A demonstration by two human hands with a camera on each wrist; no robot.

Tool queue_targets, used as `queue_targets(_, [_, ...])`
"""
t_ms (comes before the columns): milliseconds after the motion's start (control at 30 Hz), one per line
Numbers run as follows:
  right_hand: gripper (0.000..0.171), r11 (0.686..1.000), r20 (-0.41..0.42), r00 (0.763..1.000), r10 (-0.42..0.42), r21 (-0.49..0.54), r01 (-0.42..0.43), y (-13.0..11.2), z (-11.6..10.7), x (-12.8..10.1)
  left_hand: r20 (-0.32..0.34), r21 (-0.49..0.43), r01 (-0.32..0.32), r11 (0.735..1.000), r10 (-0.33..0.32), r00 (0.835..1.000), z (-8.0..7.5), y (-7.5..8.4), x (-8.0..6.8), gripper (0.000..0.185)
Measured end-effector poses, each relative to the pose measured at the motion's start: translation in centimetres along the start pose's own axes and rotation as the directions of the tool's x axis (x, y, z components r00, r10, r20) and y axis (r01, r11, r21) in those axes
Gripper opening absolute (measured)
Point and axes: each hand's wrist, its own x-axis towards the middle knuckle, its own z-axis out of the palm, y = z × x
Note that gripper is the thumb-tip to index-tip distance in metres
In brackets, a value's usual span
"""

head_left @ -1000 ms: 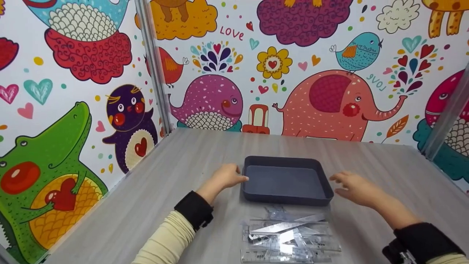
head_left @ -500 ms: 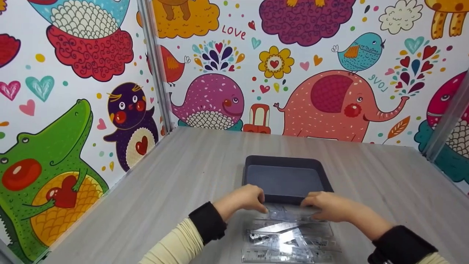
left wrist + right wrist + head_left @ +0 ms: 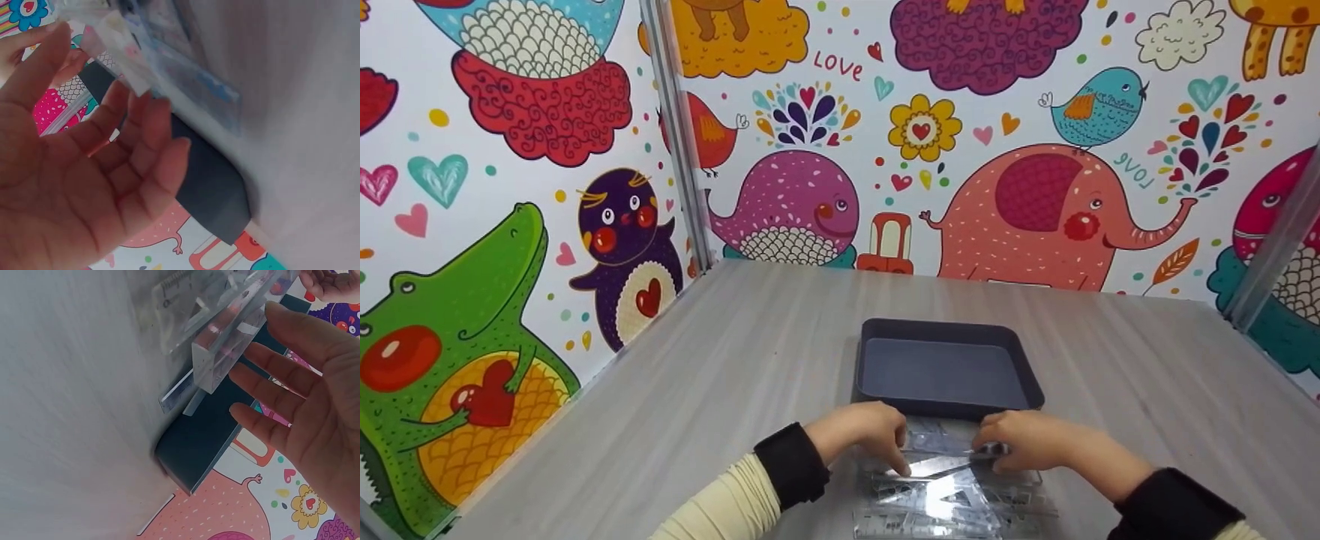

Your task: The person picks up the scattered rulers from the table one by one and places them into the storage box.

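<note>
A pile of clear plastic rulers (image 3: 952, 499) lies on the grey table just in front of a dark shallow tray (image 3: 945, 325), which holds nothing. Both hands are down on the far end of the pile. My left hand (image 3: 894, 452) has loosely bent fingers, and a ruler's end (image 3: 115, 53) touches the fingertips (image 3: 149, 107) beside the thumb. My right hand (image 3: 996, 447) reaches the same stack; in the right wrist view its fingers (image 3: 292, 377) are straight beside a thick clear ruler bundle (image 3: 233, 340). The tray's side (image 3: 197, 450) shows behind it.
Cartoon-printed walls (image 3: 810, 150) close the table on the left, back and right, with metal posts (image 3: 679, 150) at the corners. Bare wood-grain tabletop (image 3: 697, 375) surrounds the tray and rulers.
Both hands left the tray's sides and came back toward me onto the far end of the ruler pile, then slid a little nearer. The tray has not moved.
</note>
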Motion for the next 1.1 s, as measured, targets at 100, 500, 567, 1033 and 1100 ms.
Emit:
queue_targets(100, [0.029, 0.999, 0.03, 1.0, 0.004, 0.05, -0.006, -0.2, -0.2, 0.0, 0.003, -0.019, -0.001, 1.0, 0.001, 1.0, 0.0, 0.0, -0.2, 0.032])
queue_targets(500, [0.035, 0.999, 0.031, 0.999, 0.03, 0.031, -0.031, -0.7, -0.1, -0.1, 0.011, -0.024, -0.04, 0.999, 0.04, 0.999, 0.3, 0.3, -0.1, 0.027])
queue_targets(567, [0.035, 0.999, 0.026, 0.999, 0.031, 0.017, -0.031, -0.9, -0.1, -0.1, 0.007, -0.01, -0.049, 0.999, 0.049, 0.999, 0.3, 0.3, 0.0, 0.026])
queue_targets(1033, [0.041, 0.999, -0.019, 1.0, -0.001, -0.05, 0.0, -1.0, 0.6, -0.6, -0.005, 0.017, -0.102, 0.995, 0.102, 0.995, 0.5, 0.3, -0.3, 0.029])
queue_targets(1100, [0.043, 0.999, 0.002, 1.0, 0.011, -0.04, -0.011, -0.9, 0.7, -0.6, 0.003, 0.023, -0.109, 0.994, 0.109, 0.994, 0.5, 0.2, -0.3, 0.034])
